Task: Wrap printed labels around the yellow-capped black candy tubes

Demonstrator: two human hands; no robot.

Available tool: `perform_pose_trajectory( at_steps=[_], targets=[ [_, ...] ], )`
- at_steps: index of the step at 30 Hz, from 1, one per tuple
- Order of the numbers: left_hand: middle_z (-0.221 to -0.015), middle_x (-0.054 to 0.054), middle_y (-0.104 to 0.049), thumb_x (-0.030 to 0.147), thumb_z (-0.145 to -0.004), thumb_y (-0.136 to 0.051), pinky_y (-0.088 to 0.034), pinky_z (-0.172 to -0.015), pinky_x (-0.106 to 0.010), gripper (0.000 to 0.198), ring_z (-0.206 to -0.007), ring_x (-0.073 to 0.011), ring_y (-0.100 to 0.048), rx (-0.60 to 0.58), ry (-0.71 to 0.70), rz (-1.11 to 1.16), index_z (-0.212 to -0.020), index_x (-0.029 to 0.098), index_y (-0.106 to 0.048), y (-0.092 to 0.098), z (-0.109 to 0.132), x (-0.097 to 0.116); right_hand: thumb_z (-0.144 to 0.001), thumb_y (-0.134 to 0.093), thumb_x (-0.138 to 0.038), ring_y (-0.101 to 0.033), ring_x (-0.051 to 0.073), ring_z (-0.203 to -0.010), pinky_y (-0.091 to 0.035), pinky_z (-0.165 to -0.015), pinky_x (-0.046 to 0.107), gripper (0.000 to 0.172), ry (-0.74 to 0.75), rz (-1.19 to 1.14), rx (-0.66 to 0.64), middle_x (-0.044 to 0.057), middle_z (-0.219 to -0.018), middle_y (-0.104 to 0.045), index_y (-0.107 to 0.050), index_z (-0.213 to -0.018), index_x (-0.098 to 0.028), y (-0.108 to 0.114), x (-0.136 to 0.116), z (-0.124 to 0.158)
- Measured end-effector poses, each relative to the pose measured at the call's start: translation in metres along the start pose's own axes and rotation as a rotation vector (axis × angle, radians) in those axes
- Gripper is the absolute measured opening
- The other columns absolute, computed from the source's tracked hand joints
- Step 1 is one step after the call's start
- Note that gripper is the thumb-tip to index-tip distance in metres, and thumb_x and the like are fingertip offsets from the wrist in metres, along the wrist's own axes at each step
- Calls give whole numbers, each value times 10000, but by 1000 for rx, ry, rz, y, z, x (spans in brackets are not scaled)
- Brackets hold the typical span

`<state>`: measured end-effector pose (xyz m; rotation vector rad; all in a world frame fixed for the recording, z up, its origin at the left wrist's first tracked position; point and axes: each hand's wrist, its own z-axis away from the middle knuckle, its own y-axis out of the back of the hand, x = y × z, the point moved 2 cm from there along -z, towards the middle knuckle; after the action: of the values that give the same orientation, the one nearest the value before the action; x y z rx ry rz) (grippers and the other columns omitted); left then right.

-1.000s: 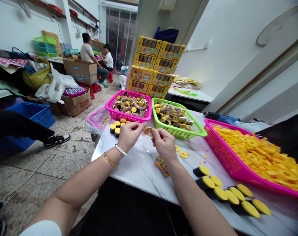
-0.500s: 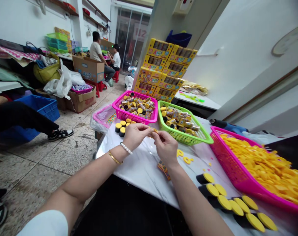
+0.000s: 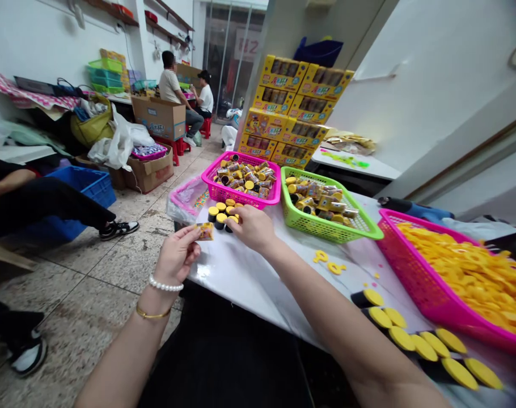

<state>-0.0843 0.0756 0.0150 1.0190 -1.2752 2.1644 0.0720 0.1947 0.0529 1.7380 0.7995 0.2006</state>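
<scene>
Pinched between the thumb and fingers of my left hand [image 3: 179, 254] is a small printed yellow wrapper [image 3: 206, 231], held off the table's left edge. My right hand [image 3: 252, 226] reaches over to the group of black jars with yellow lids [image 3: 220, 217], its fingertips closed at one of them. Behind these jars stands a pink basket [image 3: 245, 196] of small printed cylinders, with a green basket [image 3: 326, 225] of similar ones to its right. Two yellow ring pieces [image 3: 335, 268] lie on the white table [image 3: 258, 289].
A pink basket [image 3: 415, 277] of yellow plastic pieces is at the right, with more yellow-lidded black jars [image 3: 423, 347] before it. Stacked yellow boxes [image 3: 292, 113] rise behind the baskets. A person's leg [image 3: 77, 207] extends at the left; two people sit farther back.
My hands have moved apart and left. My left hand now holds the wrapper out, and my right hand has gone to the jars. The orange packet on the table is no longer visible there.
</scene>
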Motion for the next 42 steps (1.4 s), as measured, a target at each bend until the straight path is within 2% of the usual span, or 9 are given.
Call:
perform_pose_trajectory(
  at_steps=[5, 9, 14, 16, 19, 22, 25, 35, 42],
  targets=[
    [-653, 2, -675, 93, -754, -762, -220, -279, -75, 145, -358, -3, -455, -44, 81, 108, -771, 110, -619, 3, 5, -4, -931, -590, -416, -694, 242, -914, -495, -694, 310, 273, -23, 268, -94, 103, -1143, -682, -713, -1087, -230, -13, -12, 2],
    [-663, -8, -668, 78, -806, -712, -218, -274, -73, 113, -353, 10, -426, -114, 129, 183, -741, 94, -621, -4, 5, -6, -911, -602, -339, -692, 244, -892, -499, -667, 319, 273, -33, 292, -91, 100, -1188, -658, -660, -1165, -257, -10, -11, 11],
    [-617, 12, -629, 64, -846, -675, -203, -270, -75, 153, -334, 12, -394, -99, 208, 206, -716, 98, -602, -13, 6, -14, -896, -588, -274, -681, 245, -869, -515, -702, 344, 270, -32, 229, -65, 119, -1167, -679, -640, -1156, -219, -16, -8, 17],
    [-592, 28, -602, 68, -872, -649, -193, -270, -76, 165, -323, 12, -380, -79, 213, 216, -720, 102, -595, -14, 6, -15, -845, -615, -214, -670, 237, -856, -528, -744, 363, 278, -24, 58, -13, 121, -1111, -697, -644, -1120, -187, -15, -1, 17],
    [-586, 37, -589, 58, -895, -618, -190, -271, -75, 169, -317, 11, -380, -56, 194, 234, -738, 110, -580, -18, 3, -13, -763, -711, -265, -653, 196, -764, -553, -741, 374, 368, -58, -491, 80, 81, -985, -717, -646, -1113, -172, -5, 15, 20],
    [-619, 14, -617, 43, -921, -573, -194, -276, -71, 160, -321, 13, -395, -56, 194, 235, -773, 101, -587, -26, -2, -14, -737, -774, -413, -664, 171, -692, -575, -683, 365, 425, -136, -1113, -2, 43, -904, -733, -674, -1086, -193, 6, 23, 25],
    [-645, 4, -630, 47, -922, -584, -199, -277, -74, 117, -320, 17, -389, -91, 213, 243, -816, 89, -609, -36, -8, -17, -705, -824, -448, -688, 165, -737, -588, -707, 352, 407, -151, -1362, -33, 34, -928, -752, -711, -1019, -215, 11, 18, 30],
    [-641, 15, -634, 57, -930, -573, -183, -268, -83, 113, -323, 14, -379, -109, 248, 319, -835, 101, -617, -51, -11, -21, -726, -827, -443, -740, 201, -887, -591, -912, 430, 357, -115, -1187, 38, 57, -975, -781, -677, -949, -207, 11, 14, 34],
    [-658, 8, -653, 79, -902, -612, -181, -270, -89, 118, -325, 17, -375, -156, 231, 267, -785, 91, -620, -51, -11, -23, -735, -795, -436, -749, 213, -870, -614, -854, 409, 321, -147, -1128, 88, 63, -938, -781, -630, -900, -217, 9, 10, 37]
  ],
)
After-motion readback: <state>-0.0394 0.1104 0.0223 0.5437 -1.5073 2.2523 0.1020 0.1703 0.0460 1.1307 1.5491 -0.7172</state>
